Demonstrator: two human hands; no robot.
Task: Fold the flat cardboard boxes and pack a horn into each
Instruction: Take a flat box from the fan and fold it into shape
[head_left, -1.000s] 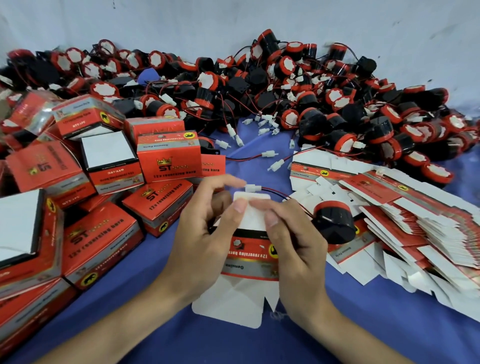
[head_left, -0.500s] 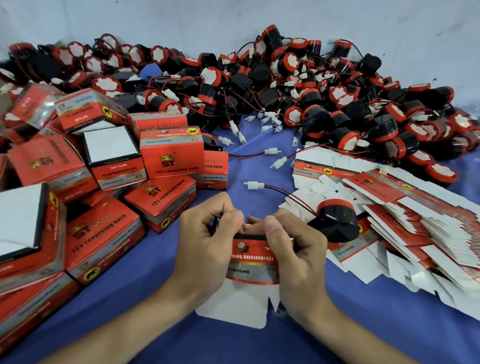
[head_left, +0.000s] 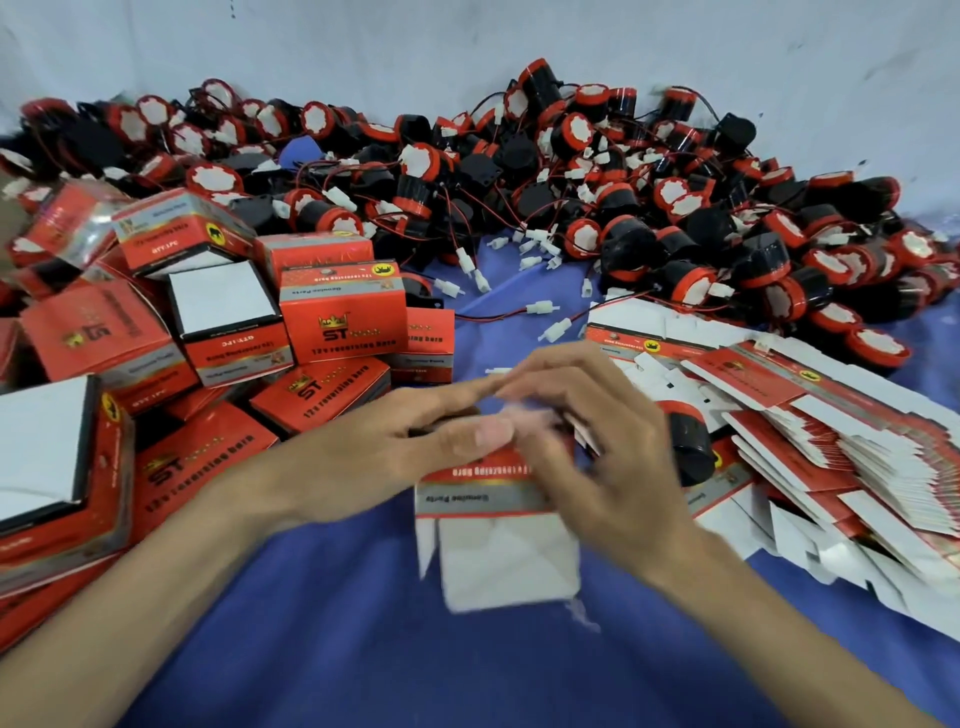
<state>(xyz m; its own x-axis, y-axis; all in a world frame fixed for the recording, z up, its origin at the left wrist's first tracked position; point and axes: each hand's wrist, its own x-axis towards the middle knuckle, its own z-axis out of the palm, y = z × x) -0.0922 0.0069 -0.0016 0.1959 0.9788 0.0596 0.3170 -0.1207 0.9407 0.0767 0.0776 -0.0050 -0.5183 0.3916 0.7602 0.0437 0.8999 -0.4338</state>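
Note:
A red, partly folded cardboard box (head_left: 483, 498) stands on the blue cloth (head_left: 322, 634) at the centre, its white bottom flaps hanging open toward me. My left hand (head_left: 384, 441) lies over its top with the fingers stretched out and the thumb pressing the upper edge. My right hand (head_left: 618, 452), blurred by motion, grips the box's right side and top. One black horn (head_left: 688, 447) with a red rim lies just right of my right hand, on the flat boxes. Its wire end is hidden behind my hands.
A fanned stack of flat boxes (head_left: 831, 447) covers the right side. Several finished red boxes (head_left: 343, 317) are piled at left. A big heap of loose horns (head_left: 623, 208) with wires and white plugs fills the back, against a pale wall.
The box's top flap has been pushed down. My left fingers went from curled to stretched over the top, and my right hand moved across it. The view came closer.

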